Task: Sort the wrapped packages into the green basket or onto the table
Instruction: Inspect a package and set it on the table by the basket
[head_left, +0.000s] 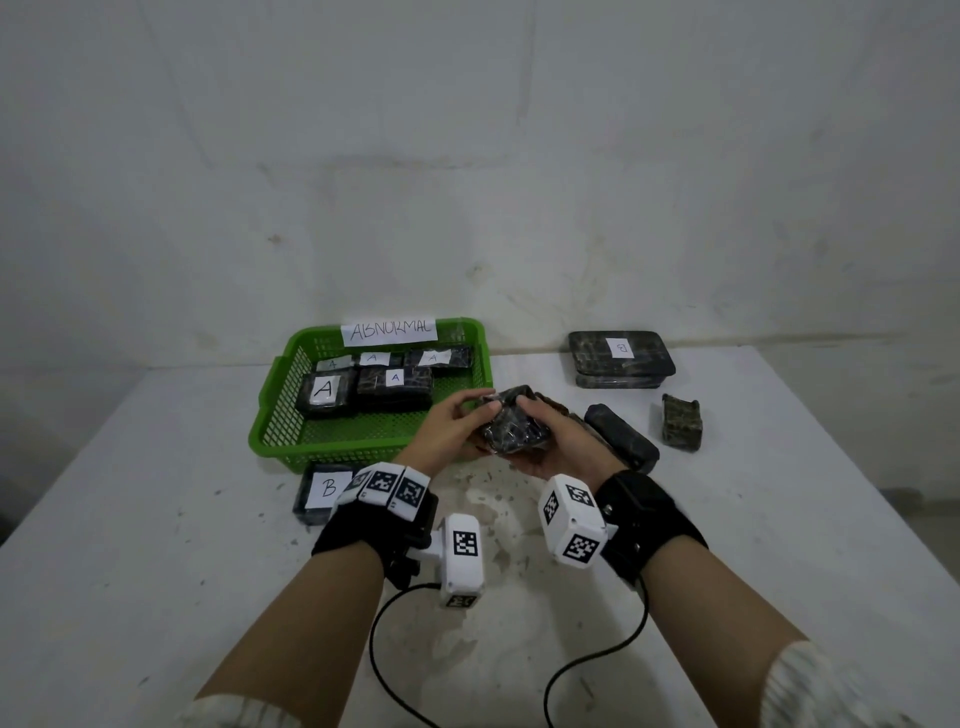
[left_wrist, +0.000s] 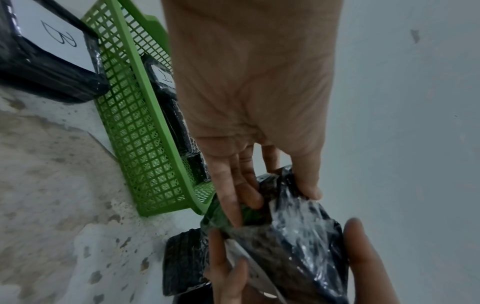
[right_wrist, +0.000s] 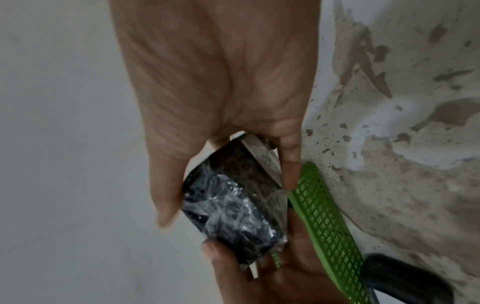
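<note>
We hold the wrapped package (head_left: 511, 423) between both hands, lifted above the surface (head_left: 156, 519) just right of the green basket (head_left: 270, 410). Our left hand (head_left: 449, 428) curls its fingers (left_wrist: 233, 191) round the package's left end, thumb on top; our right hand (head_left: 558, 441) cups the right end from below, fingers (right_wrist: 291, 162) and thumb pinching it. The shiny film on the package looks loose and crumpled, and a white label sits on the underside, seen edge-on from the wrist views, so we cannot read its letter. In the basket, under a sign reading ABNORMAL (head_left: 389, 331), lie packages labelled A (head_left: 324, 395). A package labelled B (head_left: 327, 491) rests near the basket's near edge, a stack labelled B (head_left: 621, 358) sits far right, and two unlabelled dark packages (head_left: 621, 436) lie just right of our hands. The risk, we judge, is mis-sorting: placing it before turning the label into view. The slack film could also slip or tear under our grip, dropping the package onto those below.
</note>
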